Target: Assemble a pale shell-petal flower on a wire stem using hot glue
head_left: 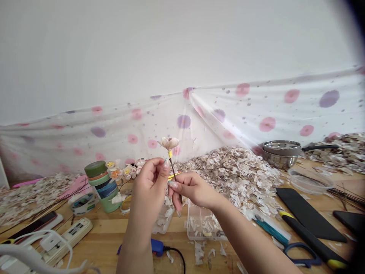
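An artificial flower (169,143) with pale petals stands upright in front of me, a yellow band (170,153) just under its head. Its thin brown stem (172,166) runs down into my right hand (188,187), which is closed around it between thumb and fingers. My left hand (154,179) is pinched shut beside the upper stem, close below the yellow band. What lies between those fingertips is too small to make out. A short yellow strip (171,177) shows between the two hands.
A large heap of pale petal-like flakes (236,179) lies behind my hands. A green jar (102,186) and a power strip (71,239) are at left. Below stands a divided plastic box (199,224). Metal bowls (281,154), a black-and-yellow tool (308,236) and scissors (302,254) lie right.
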{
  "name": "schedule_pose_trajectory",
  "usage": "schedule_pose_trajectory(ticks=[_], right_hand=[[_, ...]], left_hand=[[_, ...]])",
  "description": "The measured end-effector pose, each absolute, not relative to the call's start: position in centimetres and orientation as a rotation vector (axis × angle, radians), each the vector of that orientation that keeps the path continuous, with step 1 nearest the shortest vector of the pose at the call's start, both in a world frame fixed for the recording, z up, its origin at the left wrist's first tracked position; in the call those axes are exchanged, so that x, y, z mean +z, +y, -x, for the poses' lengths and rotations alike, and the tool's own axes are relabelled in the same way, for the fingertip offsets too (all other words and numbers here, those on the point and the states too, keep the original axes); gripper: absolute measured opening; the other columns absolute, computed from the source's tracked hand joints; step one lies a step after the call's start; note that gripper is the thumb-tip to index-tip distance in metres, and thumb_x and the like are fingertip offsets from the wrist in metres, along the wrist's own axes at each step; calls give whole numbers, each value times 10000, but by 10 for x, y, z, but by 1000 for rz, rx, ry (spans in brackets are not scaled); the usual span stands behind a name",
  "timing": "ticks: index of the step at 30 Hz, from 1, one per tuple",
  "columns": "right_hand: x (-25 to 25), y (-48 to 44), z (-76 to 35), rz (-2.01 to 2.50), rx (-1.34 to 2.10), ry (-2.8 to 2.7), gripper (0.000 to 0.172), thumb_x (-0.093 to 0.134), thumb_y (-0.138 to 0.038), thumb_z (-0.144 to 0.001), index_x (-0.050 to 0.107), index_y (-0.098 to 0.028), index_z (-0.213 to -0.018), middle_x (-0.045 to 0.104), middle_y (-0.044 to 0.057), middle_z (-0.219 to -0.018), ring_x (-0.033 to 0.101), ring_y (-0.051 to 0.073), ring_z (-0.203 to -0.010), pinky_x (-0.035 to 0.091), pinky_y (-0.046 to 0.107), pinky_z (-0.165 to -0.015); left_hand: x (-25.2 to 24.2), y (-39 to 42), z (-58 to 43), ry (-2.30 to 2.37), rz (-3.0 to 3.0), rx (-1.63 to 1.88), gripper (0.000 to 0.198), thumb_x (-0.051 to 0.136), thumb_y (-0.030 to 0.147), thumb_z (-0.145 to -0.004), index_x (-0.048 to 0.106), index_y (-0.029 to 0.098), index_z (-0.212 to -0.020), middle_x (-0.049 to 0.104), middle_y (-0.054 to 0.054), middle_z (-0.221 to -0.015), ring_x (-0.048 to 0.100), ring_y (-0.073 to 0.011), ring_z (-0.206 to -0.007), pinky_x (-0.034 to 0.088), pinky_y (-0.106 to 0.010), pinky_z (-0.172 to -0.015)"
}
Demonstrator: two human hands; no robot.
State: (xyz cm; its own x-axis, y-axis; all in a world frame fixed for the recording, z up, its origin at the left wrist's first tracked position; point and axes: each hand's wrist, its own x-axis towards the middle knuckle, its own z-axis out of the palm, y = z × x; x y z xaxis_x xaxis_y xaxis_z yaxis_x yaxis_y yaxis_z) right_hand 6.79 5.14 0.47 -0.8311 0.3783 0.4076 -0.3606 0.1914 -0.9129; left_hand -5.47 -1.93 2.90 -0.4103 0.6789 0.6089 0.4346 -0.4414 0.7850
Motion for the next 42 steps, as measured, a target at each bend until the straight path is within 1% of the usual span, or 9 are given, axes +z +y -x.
schedule_pose_trajectory(ticks=[7, 13, 16, 23, 26, 29, 33, 37, 42], right_hand=[[5, 49, -67, -8, 1668, -1932, 512, 602, -654, -802, 545, -167, -655, 607, -15, -512, 552, 97, -458, 463, 239, -518], [6, 51, -69, -87, 1683, -1912, 476, 609, -594, -836, 577, -152, -662, 617, -8, -529, 554, 97, -456, 474, 246, -527], [7, 50, -72, -133, 1737, -1896, 431, 609, -556, -856, 604, -144, -732, 629, -12, -542, 560, 97, -455, 480, 248, -535], [6, 52, -73, -78, 1795, -1825, 425, 625, -569, -837, 610, -147, -791, 644, -12, -555, 570, 98, -464, 456, 230, -499], [4, 55, -71, -63, 1766, -1804, 438, 618, -586, -836, 615, -149, -803, 647, -14, -555, 573, 102, -470, 458, 238, -512], [3, 55, -70, -67, 1737, -1802, 423, 599, -570, -859, 622, -149, -823, 649, -16, -560, 575, 103, -482, 465, 249, -544], [3, 57, -70, -35, 1705, -1771, 383, 587, -528, -882, 623, -150, -834, 650, -17, -568, 574, 105, -501, 464, 255, -564], [1, 69, -68, 178, 1671, -1752, 278, 493, -386, -952, 600, -146, -860, 651, -15, -571, 573, 106, -490, 459, 250, -552], [-24, 110, -61, 493, 1610, -1678, 112, 427, -249, -969, 483, -179, -901, 670, -18, -572, 565, 103, -458, 449, 227, -520]], left_hand=[[29, -23, 52, 2026, -2072, 1797, 244, 483, 383, -921, 560, 205, -773, 471, 47, -530, 434, -112, -497, 327, -223, -504], [29, -29, 48, 1868, -2186, 1795, 223, 468, 332, -942, 520, 206, -766, 478, 46, -541, 450, -109, -506, 335, -225, -506], [30, -31, 42, 1602, -1984, 1981, 273, 486, 359, -955, 503, 202, -732, 447, 54, -531, 421, -93, -465, 348, -219, -480], [40, -37, 34, 871, -1501, 2859, 296, 490, 239, -956, 480, 185, -665, 450, 28, -574, 434, -118, -520, 363, -283, -510], [48, -49, 33, 722, -1327, 2912, 344, 395, 200, -1000, 505, 190, -674, 432, 21, -609, 439, -118, -586, 415, -285, -572], [54, -57, 38, 580, -1170, 2704, 368, 335, 187, -1019, 541, 188, -714, 509, 20, -739, 503, -85, -688, 486, -210, -645], [56, -60, 50, 372, -1201, 2293, 192, 498, 176, -957, 572, 171, -780, 518, 46, -616, 355, -30, -395, 368, -123, -366], [55, -63, 55, 389, -1196, 1991, 229, 604, 280, -918, 557, 184, -715, 329, 98, -413, 105, -34, -301, 260, -166, -306], [57, -69, 54, 427, -1185, 1934, 308, 645, 313, -883, 529, 199, -622, 125, 101, -374, 70, -55, -318, 209, -199, -325]])
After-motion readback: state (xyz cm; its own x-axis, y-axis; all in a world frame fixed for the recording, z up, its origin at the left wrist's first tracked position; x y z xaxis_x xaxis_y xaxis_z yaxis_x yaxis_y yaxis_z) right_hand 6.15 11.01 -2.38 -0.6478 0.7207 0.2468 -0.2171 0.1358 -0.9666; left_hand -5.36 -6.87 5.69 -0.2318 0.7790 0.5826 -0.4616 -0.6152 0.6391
